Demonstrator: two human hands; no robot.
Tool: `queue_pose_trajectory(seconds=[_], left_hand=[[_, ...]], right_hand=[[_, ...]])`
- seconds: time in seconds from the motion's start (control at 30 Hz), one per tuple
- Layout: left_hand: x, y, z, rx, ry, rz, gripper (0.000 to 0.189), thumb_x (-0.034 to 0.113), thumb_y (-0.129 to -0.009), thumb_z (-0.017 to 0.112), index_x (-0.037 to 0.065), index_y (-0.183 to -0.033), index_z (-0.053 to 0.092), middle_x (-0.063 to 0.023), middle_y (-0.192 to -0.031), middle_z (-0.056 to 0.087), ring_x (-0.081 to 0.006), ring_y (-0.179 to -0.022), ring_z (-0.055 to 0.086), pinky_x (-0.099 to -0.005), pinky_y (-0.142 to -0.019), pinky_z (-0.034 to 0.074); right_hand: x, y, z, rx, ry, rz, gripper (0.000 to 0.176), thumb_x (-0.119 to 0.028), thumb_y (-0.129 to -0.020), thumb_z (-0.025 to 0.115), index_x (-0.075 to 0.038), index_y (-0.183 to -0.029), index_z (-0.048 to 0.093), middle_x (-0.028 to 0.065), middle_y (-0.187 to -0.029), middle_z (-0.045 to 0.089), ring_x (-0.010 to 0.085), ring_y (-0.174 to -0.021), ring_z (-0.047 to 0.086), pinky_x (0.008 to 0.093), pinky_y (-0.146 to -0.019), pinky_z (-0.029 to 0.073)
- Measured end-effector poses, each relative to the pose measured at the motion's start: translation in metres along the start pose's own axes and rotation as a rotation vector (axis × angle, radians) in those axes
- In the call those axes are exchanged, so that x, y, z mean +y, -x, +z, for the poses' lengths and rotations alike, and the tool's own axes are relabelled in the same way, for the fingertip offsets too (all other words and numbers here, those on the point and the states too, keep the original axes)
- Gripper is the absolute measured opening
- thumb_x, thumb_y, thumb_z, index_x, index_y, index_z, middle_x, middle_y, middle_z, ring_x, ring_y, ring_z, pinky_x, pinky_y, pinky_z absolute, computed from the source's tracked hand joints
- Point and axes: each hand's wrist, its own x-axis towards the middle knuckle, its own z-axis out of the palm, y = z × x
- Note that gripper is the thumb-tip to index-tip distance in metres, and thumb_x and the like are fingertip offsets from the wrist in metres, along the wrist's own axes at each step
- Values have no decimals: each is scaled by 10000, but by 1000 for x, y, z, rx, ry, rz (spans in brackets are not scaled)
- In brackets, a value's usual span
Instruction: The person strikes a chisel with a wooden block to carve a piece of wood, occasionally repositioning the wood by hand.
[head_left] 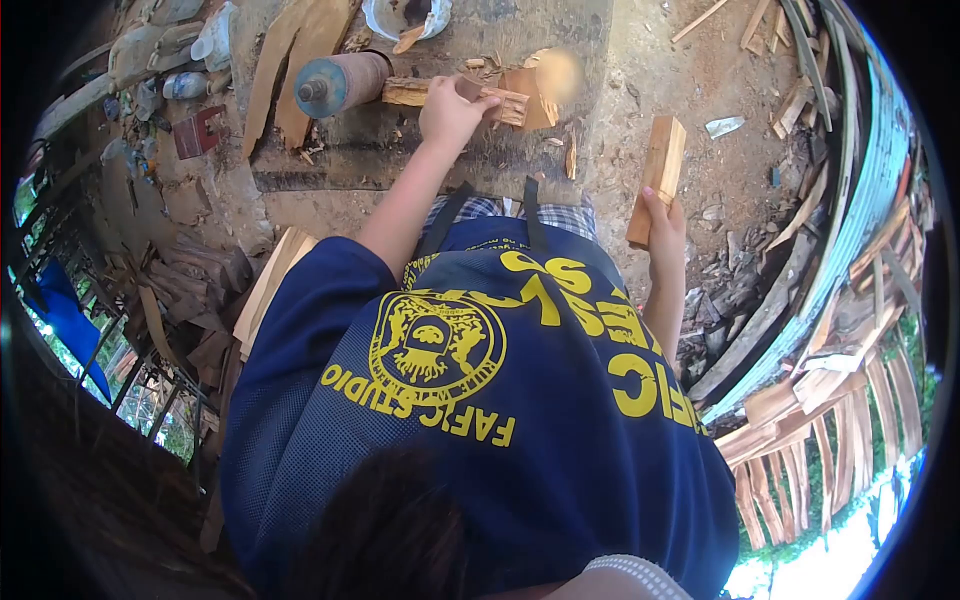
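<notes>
My left hand [455, 115] is closed on a rough wood piece [512, 108] above the worn board [350, 178]. A small brown block end [467, 88] shows by its fingers. Just left of it lies a thick cylinder with a blue end [345, 83], and a rough length of wood [405, 92] runs from it toward the hand. My right hand [667, 218] is wrapped round the lower part of a squared wooden block [662, 160], held over the ground to the right of the board. A flat brown wood piece [540, 110] lies beyond the left fingertips.
A white container [408, 15] stands at the board's far edge. Long wood slabs [300, 70] lie at left, near a dark red box [198, 133]. Wood scraps [800, 105] and a curved blue sheet [860, 215] are at right. More split wood [270, 285] is beside the left elbow.
</notes>
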Motion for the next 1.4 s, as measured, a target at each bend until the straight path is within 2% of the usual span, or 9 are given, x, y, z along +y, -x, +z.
queue_pose_trajectory(seconds=[0.17, 0.23, 0.33, 0.47, 0.53, 0.73, 0.9, 1.1, 1.4], left_hand=[[-7, -13, 6, -131, 108, -63, 414, 370, -756, 796, 41, -992, 711, -139, -979, 700, -312, -898, 677, -407, -780, 533], [-8, -12, 9, -125, 146, -59, 376, 354, -763, 792, 37, -952, 718, -148, -929, 718, -313, -887, 684, -403, -778, 531], [-21, -17, 14, -79, 154, -40, 331, 315, -778, 781, 48, -961, 714, -146, -898, 727, -302, -866, 697, -387, -773, 532], [-45, -18, 25, -38, 346, -86, 263, 258, -785, 757, 47, -937, 714, -156, -888, 723, -294, -842, 701, -380, -751, 534], [-58, -19, 26, -32, 434, -122, 245, 245, -784, 751, 48, -926, 714, -159, -880, 721, -292, -833, 702, -380, -745, 534], [-72, -11, 2, 234, 186, -145, 270, 286, -796, 760, 41, -901, 719, -124, -823, 726, -268, -775, 708, -354, -720, 534], [-14, 10, -35, 126, 264, 132, 228, 320, -770, 732, 104, -840, 713, -117, -824, 714, -309, -776, 694, -395, -695, 547], [72, 40, -22, 44, 312, 752, 200, 329, -657, 737, 177, -782, 702, -51, -747, 695, -247, -678, 687, -362, -608, 552], [106, 43, -2, -6, 328, 941, 190, 280, -636, 753, 149, -739, 661, -40, -705, 657, -257, -647, 666, -367, -589, 532]], right_hand=[[0, -20, 0, -57, 84, -32, 414, -333, -871, 707, 18, -1056, 588, 88, -866, 633, 136, -737, 607, 280, -637, 480], [6, -25, 6, -39, 76, -166, 408, -363, -884, 678, -3, -1049, 578, 40, -762, 577, 114, -576, 562, 260, -454, 440], [0, -27, 3, -74, 145, -78, 464, -367, -842, 717, 27, -1053, 590, 115, -859, 642, 184, -715, 629, 299, -605, 493], [-2, -26, -1, -86, 160, -51, 476, -376, -835, 716, 27, -1057, 592, 118, -858, 641, 190, -726, 635, 312, -588, 500], [4, -29, -6, -43, 215, -124, 423, -372, -866, 694, -2, -1037, 583, 47, -747, 578, 114, -573, 564, 264, -456, 442], [5, -21, -12, -10, 159, -89, 427, -333, -843, 708, 12, -1068, 595, 89, -829, 634, 154, -650, 619, 294, -516, 492], [5, 5, 13, 23, 163, -91, 432, -334, -842, 711, 19, -1063, 598, 100, -839, 634, 163, -663, 620, 294, -532, 490], [11, 17, 28, 39, 151, -215, 413, -303, -845, 722, 23, -1064, 594, 96, -882, 636, 139, -782, 609, 285, -680, 489], [35, 35, -4, 187, -28, -243, 387, -261, -881, 685, 7, -1140, 581, 55, -936, 612, 124, -816, 588, 271, -712, 476]])
